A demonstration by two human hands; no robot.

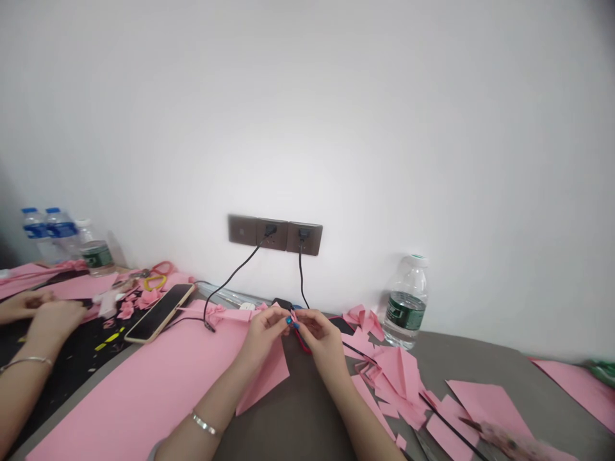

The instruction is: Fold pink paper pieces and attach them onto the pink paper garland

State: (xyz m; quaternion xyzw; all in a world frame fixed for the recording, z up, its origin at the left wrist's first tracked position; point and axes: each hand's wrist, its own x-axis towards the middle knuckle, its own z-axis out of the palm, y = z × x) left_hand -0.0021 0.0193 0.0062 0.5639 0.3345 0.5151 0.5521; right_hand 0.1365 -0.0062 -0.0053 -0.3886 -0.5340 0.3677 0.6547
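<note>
Fingers pinched, my left hand point(267, 331) and my right hand point(318, 333) meet above the grey table point(298, 410). Between their fingertips is a small piece of pink paper point(295, 315), mostly hidden by the fingers. A large pink sheet point(144, 384) lies under and to the left of my left forearm, with a loose corner beside it. Cut and folded pink scraps point(396, 378) are spread to the right of my right hand. Something with a red edge point(303, 346) shows partly below the hands.
A water bottle point(406, 304) stands against the wall at right. Left are a phone point(161, 314), yellow-handled scissors point(155, 282) and a co-worker's hands point(57, 320). Black cords point(240, 266) run from wall sockets point(273, 234). A blurred pointed tool point(504, 438) lies front right.
</note>
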